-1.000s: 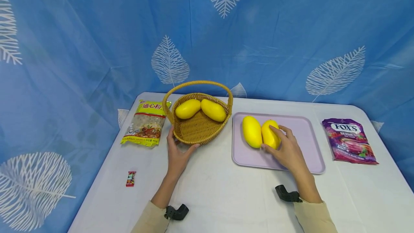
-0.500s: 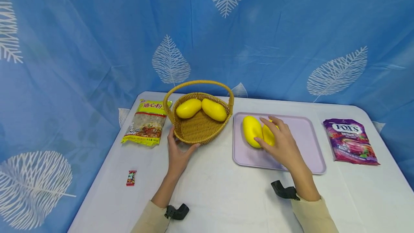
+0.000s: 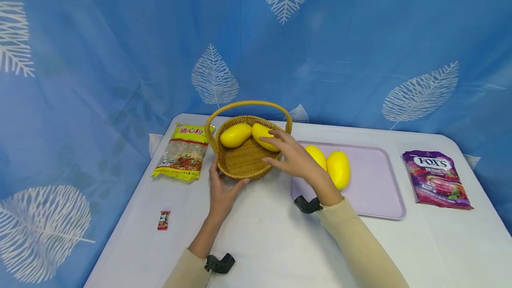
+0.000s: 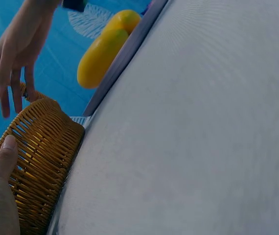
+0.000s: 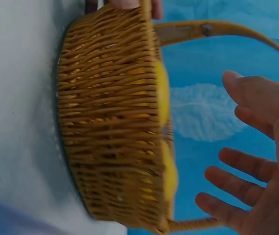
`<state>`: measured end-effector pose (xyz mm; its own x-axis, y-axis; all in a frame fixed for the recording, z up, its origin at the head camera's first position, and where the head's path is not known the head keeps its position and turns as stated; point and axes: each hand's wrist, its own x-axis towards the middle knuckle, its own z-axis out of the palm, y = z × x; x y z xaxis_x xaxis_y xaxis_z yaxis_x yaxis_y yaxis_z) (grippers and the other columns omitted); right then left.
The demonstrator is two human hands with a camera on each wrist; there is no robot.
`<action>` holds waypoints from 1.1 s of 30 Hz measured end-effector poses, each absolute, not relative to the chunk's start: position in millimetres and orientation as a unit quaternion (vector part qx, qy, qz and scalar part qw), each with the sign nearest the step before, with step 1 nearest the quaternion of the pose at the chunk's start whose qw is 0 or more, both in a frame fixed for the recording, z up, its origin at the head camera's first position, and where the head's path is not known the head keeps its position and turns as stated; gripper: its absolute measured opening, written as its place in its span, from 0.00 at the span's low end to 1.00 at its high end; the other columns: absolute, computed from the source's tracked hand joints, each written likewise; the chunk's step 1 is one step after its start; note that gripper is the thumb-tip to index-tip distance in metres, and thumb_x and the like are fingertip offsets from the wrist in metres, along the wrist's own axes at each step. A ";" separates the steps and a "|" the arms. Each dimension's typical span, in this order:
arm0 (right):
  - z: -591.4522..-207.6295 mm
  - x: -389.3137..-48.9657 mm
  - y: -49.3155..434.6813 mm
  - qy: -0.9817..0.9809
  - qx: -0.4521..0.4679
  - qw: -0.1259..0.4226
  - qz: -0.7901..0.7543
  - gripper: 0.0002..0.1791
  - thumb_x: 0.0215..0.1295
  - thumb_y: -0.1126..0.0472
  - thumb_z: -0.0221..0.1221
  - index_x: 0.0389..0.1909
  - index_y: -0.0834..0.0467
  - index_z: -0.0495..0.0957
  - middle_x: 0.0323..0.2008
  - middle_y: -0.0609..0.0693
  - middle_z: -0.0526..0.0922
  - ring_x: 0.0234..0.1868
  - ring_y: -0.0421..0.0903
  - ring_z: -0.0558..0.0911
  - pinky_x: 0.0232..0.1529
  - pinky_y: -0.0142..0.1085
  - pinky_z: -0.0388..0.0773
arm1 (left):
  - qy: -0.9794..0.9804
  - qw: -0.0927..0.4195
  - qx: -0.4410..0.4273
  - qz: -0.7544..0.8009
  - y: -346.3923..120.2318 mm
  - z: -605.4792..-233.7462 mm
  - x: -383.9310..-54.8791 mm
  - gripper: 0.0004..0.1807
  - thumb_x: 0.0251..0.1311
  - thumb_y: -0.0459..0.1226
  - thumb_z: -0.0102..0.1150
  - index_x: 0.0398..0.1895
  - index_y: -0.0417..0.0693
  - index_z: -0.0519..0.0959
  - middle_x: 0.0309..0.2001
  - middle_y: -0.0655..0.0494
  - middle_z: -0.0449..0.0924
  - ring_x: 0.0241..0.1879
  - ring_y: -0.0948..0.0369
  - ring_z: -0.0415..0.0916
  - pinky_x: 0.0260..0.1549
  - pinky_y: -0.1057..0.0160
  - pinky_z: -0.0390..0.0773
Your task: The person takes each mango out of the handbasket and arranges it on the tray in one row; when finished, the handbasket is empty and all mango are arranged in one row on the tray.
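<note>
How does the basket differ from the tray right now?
The basket is brown and woven; the tray is plain pale purple. The basket has an arched handle; the tray shows none. The left hand holds the basket; the tray is unheld. Each bears two yellow fruits.

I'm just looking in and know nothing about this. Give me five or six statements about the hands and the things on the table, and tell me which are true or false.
1. The left hand grips the wicker basket, while the right hand holds nothing. True.
2. Two yellow fruits lie in the basket and two on the lilac tray. True.
3. Nothing lies to the right of the tray. False: a purple FOX'S bag lies there.
4. The basket has no handle. False: an arched handle rises over it.
5. A small red packet lies to the left of the left hand. True.
6. The right hand presses on the tray. False: it is raised near the basket.
</note>
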<state>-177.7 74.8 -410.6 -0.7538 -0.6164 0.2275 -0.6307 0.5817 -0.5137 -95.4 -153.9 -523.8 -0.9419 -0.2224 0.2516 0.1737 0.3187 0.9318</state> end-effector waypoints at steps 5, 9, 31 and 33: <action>-417.7 -203.1 55.7 -0.900 0.348 -0.040 0.257 0.29 0.66 0.51 0.63 0.67 0.51 0.71 0.70 0.60 0.64 0.71 0.58 0.64 0.67 0.55 0.66 | -0.796 0.171 0.013 -0.581 -152.8 -525.0 -96.7 0.60 0.50 0.43 0.75 0.78 0.60 0.41 0.76 0.48 0.48 0.69 0.51 0.56 0.64 0.48 0.62; -422.9 -217.8 48.5 -0.914 0.335 -0.055 0.222 0.27 0.66 0.53 0.63 0.66 0.51 0.73 0.70 0.61 0.64 0.72 0.59 0.62 0.70 0.54 0.63 | -0.799 0.170 0.010 -0.577 -152.5 -527.3 -98.1 0.60 0.51 0.45 0.75 0.78 0.61 0.41 0.75 0.48 0.48 0.69 0.51 0.56 0.64 0.48 0.62; -453.4 -233.8 27.0 -0.919 0.275 -0.090 0.268 0.36 0.58 0.46 0.69 0.67 0.47 0.71 0.71 0.60 0.59 0.68 0.60 0.67 0.67 0.55 0.66 | -0.800 0.173 0.023 -0.574 -154.8 -528.9 -98.3 0.60 0.49 0.43 0.75 0.78 0.61 0.42 0.76 0.47 0.48 0.71 0.50 0.55 0.66 0.45 0.62; -453.9 -233.8 27.7 -0.917 0.280 -0.080 0.271 0.35 0.57 0.46 0.69 0.66 0.47 0.72 0.69 0.60 0.61 0.66 0.59 0.69 0.66 0.53 0.68 | -0.800 0.171 0.027 -0.575 -154.4 -529.0 -99.4 0.60 0.49 0.42 0.76 0.78 0.59 0.42 0.76 0.47 0.48 0.71 0.50 0.55 0.66 0.45 0.62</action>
<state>-233.8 27.7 -453.9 -0.8301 -0.5576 0.0044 -0.4704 0.6960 -0.5425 -99.4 -154.4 -529.0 -0.9402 -0.2393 0.2424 0.1536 0.3374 0.9287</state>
